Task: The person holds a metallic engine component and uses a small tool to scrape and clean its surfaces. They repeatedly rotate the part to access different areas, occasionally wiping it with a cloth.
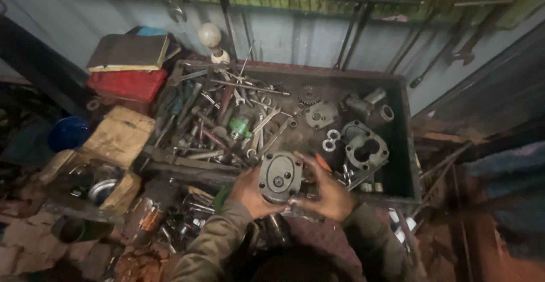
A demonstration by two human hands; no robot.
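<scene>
Head view, person at a parts tray. From left to right: cardboard boxes [119, 137] and a red box [128, 83] stand at the left; a heap of wrenches and loose tools [227, 123] fills the left half of the metal tray [410, 146]; a small gear [309, 95] and a grey pump housing [366, 148] with 2 bores lie in the right half.

The left hand [247, 194] and the right hand [329, 194] hold an oval metal cover plate [280, 177] between them, at the near rim of the tray and in front of the tool heap. The left fingers curl behind the plate's lower left edge; the right fingers spread along its right edge and lower corner, so both hands close on the plate.

Risk, as judged: the plate looks heavy and oily, and a loosened grip could let it slip onto the cluttered parts below or pinch a finger against the tray rim. Dim light adds to that risk.

The plate appears as dull grey cast metal, with bolt holes near its edge and a dark round boss near its centre.
</scene>
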